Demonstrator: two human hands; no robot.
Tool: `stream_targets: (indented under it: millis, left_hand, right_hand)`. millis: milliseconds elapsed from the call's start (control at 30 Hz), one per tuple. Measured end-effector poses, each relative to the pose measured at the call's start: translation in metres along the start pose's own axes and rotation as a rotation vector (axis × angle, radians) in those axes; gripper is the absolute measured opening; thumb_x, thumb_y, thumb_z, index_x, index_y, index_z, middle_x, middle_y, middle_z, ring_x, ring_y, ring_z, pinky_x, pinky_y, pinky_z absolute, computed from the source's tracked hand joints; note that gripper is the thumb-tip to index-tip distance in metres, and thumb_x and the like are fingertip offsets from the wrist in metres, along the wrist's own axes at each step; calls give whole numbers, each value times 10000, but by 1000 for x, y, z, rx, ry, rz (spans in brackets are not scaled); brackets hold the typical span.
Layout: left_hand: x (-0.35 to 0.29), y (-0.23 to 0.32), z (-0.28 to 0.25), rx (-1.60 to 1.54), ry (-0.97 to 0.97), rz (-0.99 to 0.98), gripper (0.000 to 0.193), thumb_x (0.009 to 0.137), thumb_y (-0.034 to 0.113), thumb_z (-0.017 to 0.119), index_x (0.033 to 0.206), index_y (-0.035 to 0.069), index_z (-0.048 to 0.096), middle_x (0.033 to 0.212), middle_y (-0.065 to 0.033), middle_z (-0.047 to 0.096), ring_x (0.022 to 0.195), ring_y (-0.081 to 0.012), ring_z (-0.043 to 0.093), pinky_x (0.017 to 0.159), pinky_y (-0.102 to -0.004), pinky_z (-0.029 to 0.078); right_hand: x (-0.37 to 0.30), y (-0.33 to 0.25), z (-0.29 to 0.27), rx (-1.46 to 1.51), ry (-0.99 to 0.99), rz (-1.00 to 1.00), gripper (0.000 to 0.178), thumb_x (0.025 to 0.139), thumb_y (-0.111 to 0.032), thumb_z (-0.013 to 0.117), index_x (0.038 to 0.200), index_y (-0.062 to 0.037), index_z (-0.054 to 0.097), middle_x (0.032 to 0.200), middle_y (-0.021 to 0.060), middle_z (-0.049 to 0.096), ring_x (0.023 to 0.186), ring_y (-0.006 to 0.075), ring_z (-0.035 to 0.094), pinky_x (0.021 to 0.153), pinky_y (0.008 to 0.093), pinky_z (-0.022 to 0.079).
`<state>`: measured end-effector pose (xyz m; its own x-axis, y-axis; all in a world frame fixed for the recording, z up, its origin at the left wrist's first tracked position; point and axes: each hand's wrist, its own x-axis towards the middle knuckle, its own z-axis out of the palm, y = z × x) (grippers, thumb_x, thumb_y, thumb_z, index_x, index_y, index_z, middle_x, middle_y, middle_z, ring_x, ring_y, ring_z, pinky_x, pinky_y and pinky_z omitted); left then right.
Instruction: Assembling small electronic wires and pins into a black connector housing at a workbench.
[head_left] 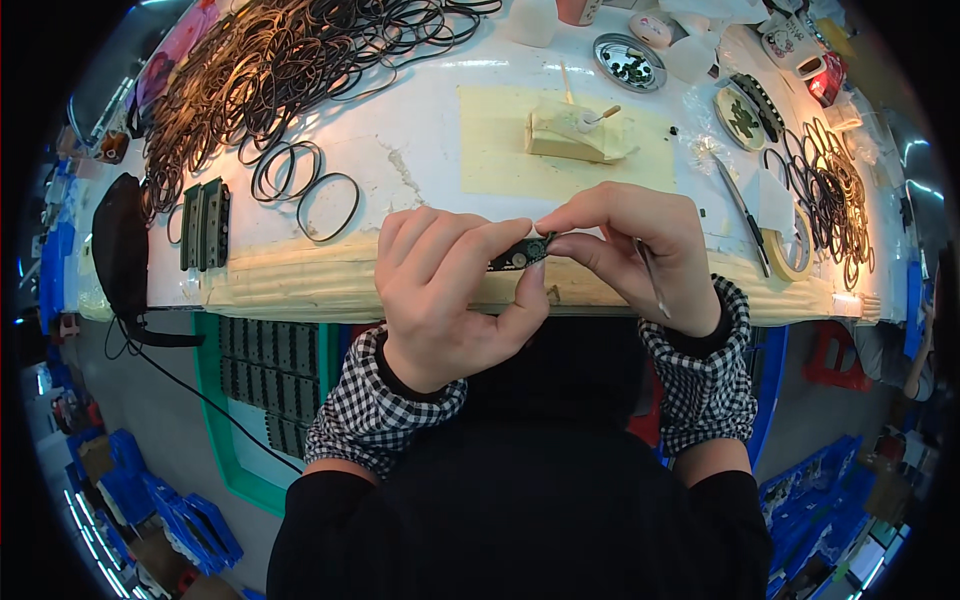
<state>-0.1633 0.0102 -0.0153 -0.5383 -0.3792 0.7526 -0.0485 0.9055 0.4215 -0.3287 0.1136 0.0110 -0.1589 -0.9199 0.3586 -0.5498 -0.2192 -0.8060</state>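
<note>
A small dark green plastic part (520, 255) with round wheel-like details is held at the table's front edge. My left hand (435, 290) grips it between thumb and fingers. At its right end, the thumb and forefinger of my right hand (645, 240) are pinched together; any tiny piece between them is hidden. A thin metal tool (652, 278) is tucked in the curled fingers of that same hand. Beyond both hands, a yellowish block (570, 148) with a small stick (607, 113) on top rests on a yellow sheet (490, 170).
Tangled dark bands (260, 75) pile up at the far left, near similar green parts (205, 228). On the right lie a knife (742, 215), a tape roll (795, 250), more bands (825, 195) and a round metal dish (630, 63). A green tray (210, 400) of parts sits below.
</note>
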Motion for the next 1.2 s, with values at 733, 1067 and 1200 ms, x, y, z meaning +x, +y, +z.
stream_targets:
  millis: [733,1067,1200]
  left_hand:
    - [-13,10,4,185,-34,-58,209,611,193,673,788,88,635,670,-18,573,609,-182,526,679,-313,318]
    - [-11,7,9,317,22,-107,254,617,190,674,840,69,659,698,-29,581,641,-189,536,710,-309,319]
    - [-11,5,19,350,87,-111,276,633,198,677,875,66,668,712,-30,591,649,-187,539,709,-309,317]
  right_hand:
    - [-4,-1,1,-42,-118,49,187,798,-95,725,974,-52,677,859,88,689,747,230,667,619,293,520]
    - [-31,-31,11,-102,312,353,1046,765,-840,-39,740,4,578,679,55,516,579,127,442,548,223,351]
    - [-44,-25,29,-61,433,49,471,912,-479,504,888,-34,654,736,81,622,656,195,624,585,285,485]
